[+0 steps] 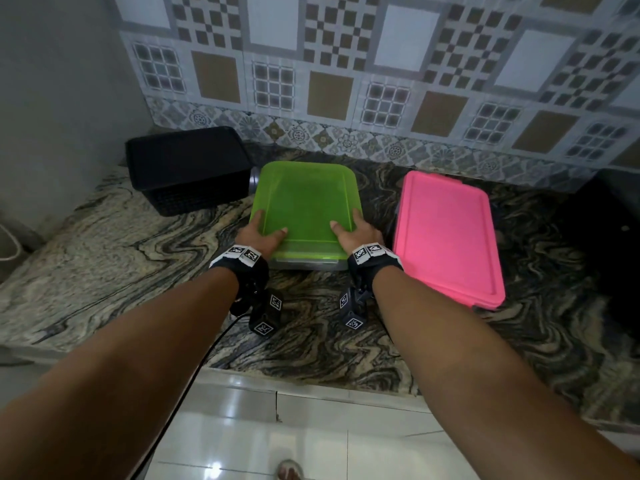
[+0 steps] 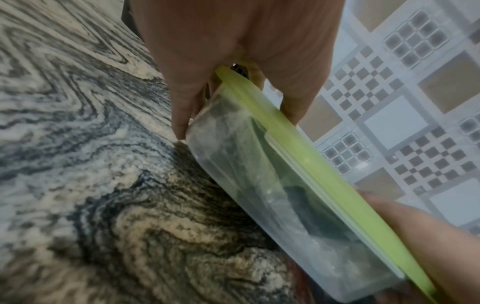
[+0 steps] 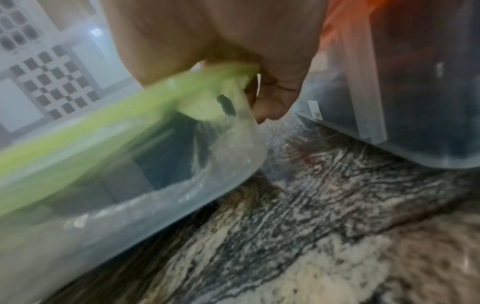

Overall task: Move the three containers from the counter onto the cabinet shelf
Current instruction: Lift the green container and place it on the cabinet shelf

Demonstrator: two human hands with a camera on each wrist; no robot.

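Observation:
A clear container with a green lid sits on the marbled counter, in the middle. My left hand grips its near left corner, thumb on the lid and fingers down the side. My right hand grips the near right corner the same way. The green-lidded container looks tilted in the wrist views; whether it touches the counter I cannot tell. A clear container with a pink lid stands just to the right. A black basket stands at the back left.
A patterned tiled wall runs behind the counter. A dark object stands at the far right edge. Below the counter's front edge are white tiles and a foot on the floor. No cabinet shelf is in view.

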